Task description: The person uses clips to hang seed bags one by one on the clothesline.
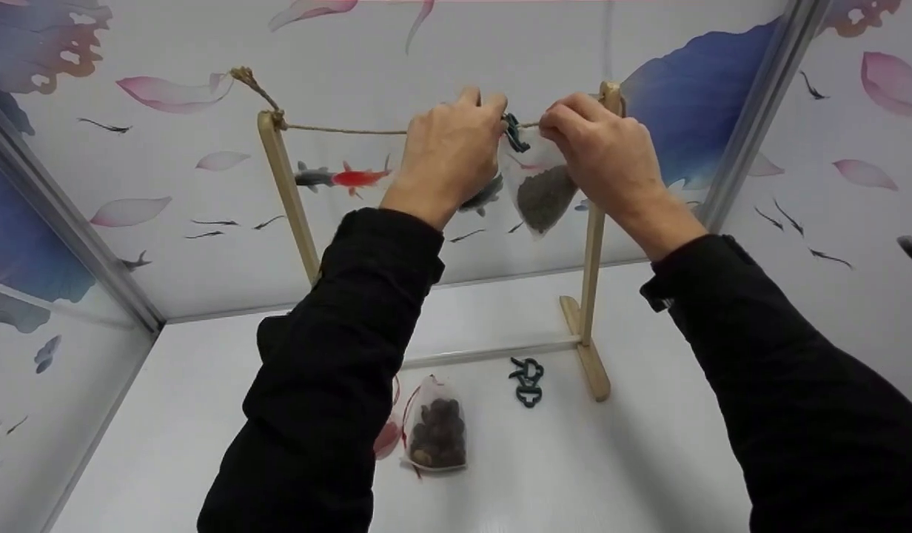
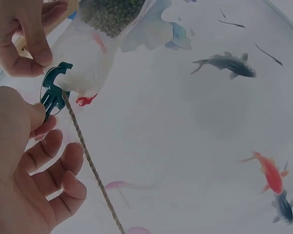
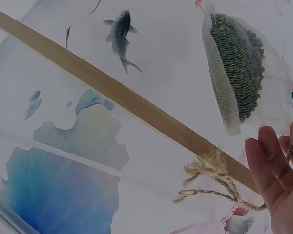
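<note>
A dark green clip (image 1: 514, 133) sits on the twine line (image 1: 345, 131) at the top of a white mesh bag (image 1: 546, 198) of small green beans, whose bag hangs below the line. My left hand (image 1: 450, 155) pinches the clip's handles between thumb and forefinger, its other fingers loosely bent in the left wrist view. On the other side of the clip, my right hand (image 1: 611, 152) pinches the bag's upper edge beside the twine. The clip's jaws in the left wrist view lie against the mesh, close to a red drawstring knot (image 2: 86, 100).
The twine is tied between two posts of a wooden stand (image 1: 287, 189). On the white table (image 1: 515, 474) below lie more green clips (image 1: 528, 381) and a mesh bag (image 1: 437, 437) of brown round things. Something reddish (image 1: 388, 438) is partly hidden by my left sleeve. Printed panels surround the table.
</note>
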`<action>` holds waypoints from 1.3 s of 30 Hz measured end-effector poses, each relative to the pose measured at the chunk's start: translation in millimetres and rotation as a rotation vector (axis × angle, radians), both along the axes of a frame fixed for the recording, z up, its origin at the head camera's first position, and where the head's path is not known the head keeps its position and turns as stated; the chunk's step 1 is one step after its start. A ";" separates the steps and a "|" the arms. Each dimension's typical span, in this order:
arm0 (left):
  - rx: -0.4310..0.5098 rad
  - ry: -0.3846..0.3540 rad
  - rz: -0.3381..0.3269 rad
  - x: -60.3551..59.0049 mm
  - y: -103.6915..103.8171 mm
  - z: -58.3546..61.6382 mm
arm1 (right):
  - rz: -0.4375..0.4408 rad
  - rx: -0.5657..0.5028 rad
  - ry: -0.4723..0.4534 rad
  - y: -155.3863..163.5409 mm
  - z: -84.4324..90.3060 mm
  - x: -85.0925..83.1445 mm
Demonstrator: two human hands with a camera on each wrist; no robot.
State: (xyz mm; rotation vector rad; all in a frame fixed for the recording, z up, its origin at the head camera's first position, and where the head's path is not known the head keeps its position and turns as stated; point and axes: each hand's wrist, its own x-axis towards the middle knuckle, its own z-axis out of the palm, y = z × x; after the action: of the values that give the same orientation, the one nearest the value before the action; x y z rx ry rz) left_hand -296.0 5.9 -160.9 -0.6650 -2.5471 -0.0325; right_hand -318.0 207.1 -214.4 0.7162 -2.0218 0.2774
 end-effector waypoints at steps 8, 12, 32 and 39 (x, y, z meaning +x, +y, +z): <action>-0.031 -0.039 -0.028 2.9 2.3 -4.9 | 0.031 -0.073 0.001 -7.7 -9.0 1.4; 0.000 -0.034 -0.057 3.7 2.7 -11.6 | 0.040 -0.127 -0.038 -9.3 -15.6 3.4; 0.054 -0.026 -0.099 3.4 0.4 -38.8 | 0.075 -0.190 -0.153 -8.1 -33.9 2.4; 0.122 0.033 -0.178 1.3 -6.9 -57.1 | 0.090 -0.198 -0.150 -8.7 -40.6 5.2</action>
State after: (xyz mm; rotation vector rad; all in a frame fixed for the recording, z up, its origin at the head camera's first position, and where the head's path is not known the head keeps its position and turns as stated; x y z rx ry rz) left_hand -294.7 -1.0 -218.0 -0.8348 -2.4246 -0.2334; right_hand -312.7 198.5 -254.9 0.6784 -2.0700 0.5911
